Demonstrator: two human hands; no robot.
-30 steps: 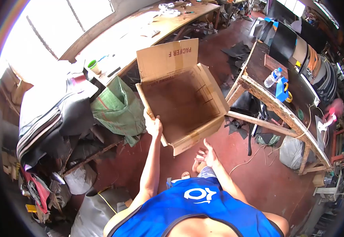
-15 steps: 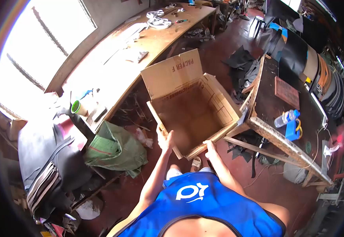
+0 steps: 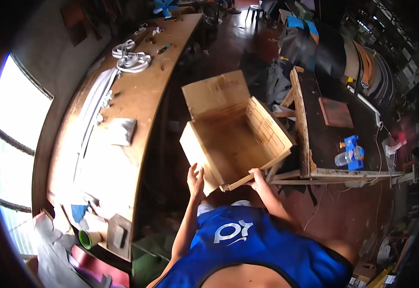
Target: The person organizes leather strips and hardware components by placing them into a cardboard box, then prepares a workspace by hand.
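Okay so from where I'm standing, the cardboard box is held up open in front of the person in the blue top, between the pale table on its left and the dark table on its right. The right hand is clamped on the box's near edge, thumb on top, though the rest of its fingers are tucked out of sight. The left hand is up by the box's near left side with its fingers uncurled and a bit apart, and honestly I can't tell if it's touching the cardboard. The bottom of the box is pretty murky, and the print on its raised flap is too blurry to read. Left of the box, glare washes out loads of the pale table, but the looped white straps show up fine. Right of the box there's a plastic bottle overlapping some blue thing, so I can't make out its full shape. Down to the near left of the box, the green sack is shadowy and cut off by the picture's bottom edge.
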